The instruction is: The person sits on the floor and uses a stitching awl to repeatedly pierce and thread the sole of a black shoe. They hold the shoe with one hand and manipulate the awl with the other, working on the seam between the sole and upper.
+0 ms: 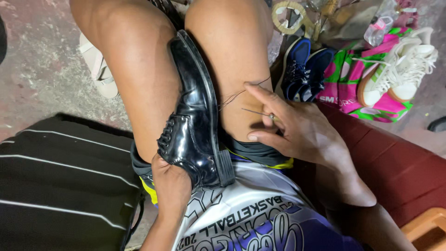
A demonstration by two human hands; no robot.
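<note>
A glossy black lace-up dress shoe (195,111) lies wedged between my bare thighs, toe pointing away, sole edge facing right. My left hand (171,183) sits under the shoe's heel end, mostly hidden by it, and holds it there. My right hand (290,128) rests against my right thigh and pinches a thin metal needle or awl (255,112) whose tip points left toward the shoe's sole. A dark thread (241,92) runs from the sole edge to my right fingers.
A pair of blue sneakers (304,69) and white sneakers (402,72) on a pink-and-green bag (346,79) lie at the upper right. A beige sandal (98,65) is on the concrete floor at left. A black striped bag (60,181) sits at lower left.
</note>
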